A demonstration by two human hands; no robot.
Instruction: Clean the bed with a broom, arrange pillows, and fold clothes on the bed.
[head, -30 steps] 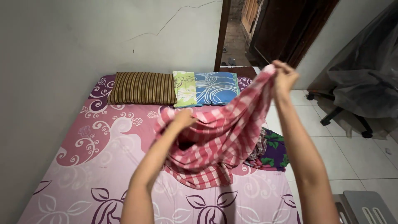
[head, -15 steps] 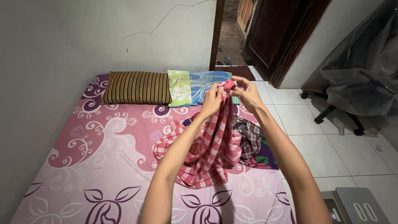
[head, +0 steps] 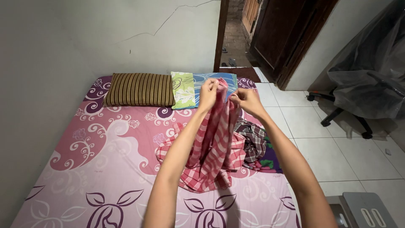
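My left hand (head: 209,93) and right hand (head: 244,100) pinch the red checked cloth (head: 213,145) by its top edge; it hangs below them onto the bed (head: 97,169).

My bed (head: 84,169) wears a pink sheet with purple swirls. At its head lies a striped brown pillow (head: 139,89); just beside that pillow sits a green-and-blue one (head: 187,88). Well below the striped pillow, my red checked cloth (head: 211,164) pools beside a dark plaid heap (head: 255,145).
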